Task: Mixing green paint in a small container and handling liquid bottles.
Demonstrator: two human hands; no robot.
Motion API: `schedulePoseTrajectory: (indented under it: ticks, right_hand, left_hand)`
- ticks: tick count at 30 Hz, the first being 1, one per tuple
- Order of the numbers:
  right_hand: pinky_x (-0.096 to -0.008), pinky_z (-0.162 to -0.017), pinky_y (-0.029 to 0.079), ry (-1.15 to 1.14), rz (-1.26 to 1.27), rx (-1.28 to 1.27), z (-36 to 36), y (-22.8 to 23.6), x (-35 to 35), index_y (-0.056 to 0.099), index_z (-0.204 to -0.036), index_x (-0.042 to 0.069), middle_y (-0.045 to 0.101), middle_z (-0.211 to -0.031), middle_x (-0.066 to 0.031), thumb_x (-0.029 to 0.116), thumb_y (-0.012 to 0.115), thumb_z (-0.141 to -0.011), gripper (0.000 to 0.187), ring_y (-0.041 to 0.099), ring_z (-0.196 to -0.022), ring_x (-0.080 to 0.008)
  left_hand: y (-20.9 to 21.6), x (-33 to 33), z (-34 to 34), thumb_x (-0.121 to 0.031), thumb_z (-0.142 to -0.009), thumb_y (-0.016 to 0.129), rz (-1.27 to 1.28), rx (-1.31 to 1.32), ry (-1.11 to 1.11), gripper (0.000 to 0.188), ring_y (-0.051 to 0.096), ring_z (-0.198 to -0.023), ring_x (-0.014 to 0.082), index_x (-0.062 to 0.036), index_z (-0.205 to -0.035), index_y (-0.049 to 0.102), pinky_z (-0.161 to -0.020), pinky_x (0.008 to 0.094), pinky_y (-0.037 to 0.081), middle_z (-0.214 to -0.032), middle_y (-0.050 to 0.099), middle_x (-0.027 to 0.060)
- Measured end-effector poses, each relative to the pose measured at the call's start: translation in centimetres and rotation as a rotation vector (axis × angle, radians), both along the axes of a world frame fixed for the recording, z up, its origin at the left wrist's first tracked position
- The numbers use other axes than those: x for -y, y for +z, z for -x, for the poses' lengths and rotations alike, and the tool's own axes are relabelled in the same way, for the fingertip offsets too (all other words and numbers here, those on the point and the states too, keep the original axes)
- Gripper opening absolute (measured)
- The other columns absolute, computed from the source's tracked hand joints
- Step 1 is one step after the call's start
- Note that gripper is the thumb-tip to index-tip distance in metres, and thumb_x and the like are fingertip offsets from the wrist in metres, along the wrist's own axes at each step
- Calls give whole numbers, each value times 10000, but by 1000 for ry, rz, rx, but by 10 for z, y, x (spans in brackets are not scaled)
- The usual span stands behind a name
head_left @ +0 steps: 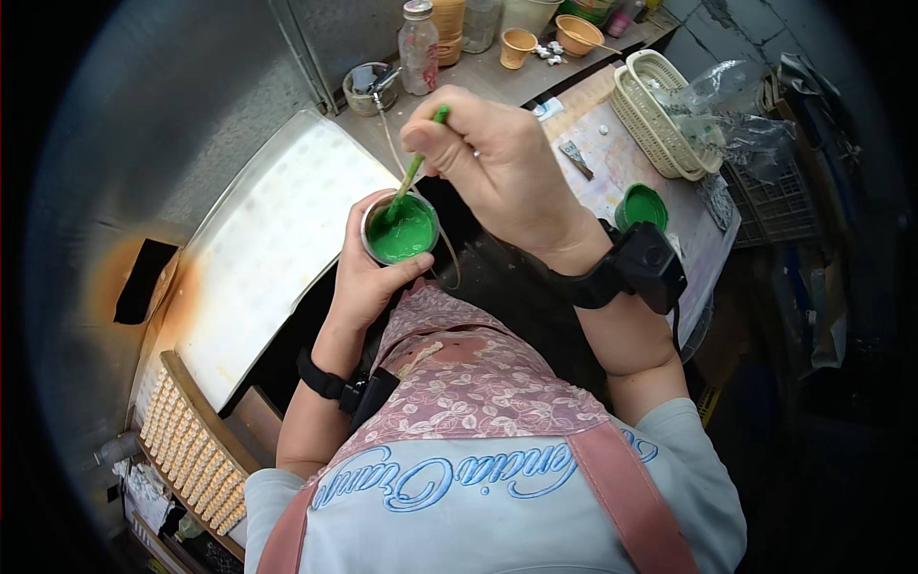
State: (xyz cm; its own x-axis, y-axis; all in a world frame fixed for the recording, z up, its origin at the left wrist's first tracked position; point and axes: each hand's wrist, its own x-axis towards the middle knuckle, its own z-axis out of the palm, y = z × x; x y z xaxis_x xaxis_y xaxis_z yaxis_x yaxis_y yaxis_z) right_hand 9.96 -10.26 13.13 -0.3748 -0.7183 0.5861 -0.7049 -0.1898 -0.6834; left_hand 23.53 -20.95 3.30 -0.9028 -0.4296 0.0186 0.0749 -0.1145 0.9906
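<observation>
In front of my apron, my left hand (368, 273) wraps round a small cup (367, 227) of green paint (406, 232). Above it, my right hand (483, 153) pinches a thin paint-covered stick (413, 170). The stick slants down, and its lower end dips into the paint near the cup's far side; whether it ends in bristles is hidden. Both wrists carry black straps with small box-shaped devices. To the right of my right wrist, a second open container (642, 207) of green paint stands on the stained table.
A white-covered surface (277, 239) lies to the left, with a rack of small pale pieces (191, 445) below it. On the back shelf stand a glass bottle (419, 53), an airbrush (384, 81) and orange cups (517, 48). A cream plastic basket (660, 120) holds clear bags at right.
</observation>
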Motion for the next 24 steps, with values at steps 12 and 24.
schedulePoseTrajectory:
  ticks: [12,24]
  right_hand:
    - [-269,-551,444,-46,-81,116,-3,-27,-10,572,-867,-5,581,-665,-93,174,505,-920,198,567,-591,-163]
    - [-324,-558,444,-49,26,74,-19,-31,-10,554,-841,-9,576,-685,-142,152,505,-910,181,579,-613,-275]
  left_hand:
    - [-5,13,2,-52,-627,780,7,-58,150,729,468,-1108,197,-61,-1242,390,-959,314,389,-1181,460,86]
    - [-11,7,9,-31,-632,776,-3,-67,106,737,466,-1107,193,-60,-1248,372,-952,310,391,-1185,453,78]
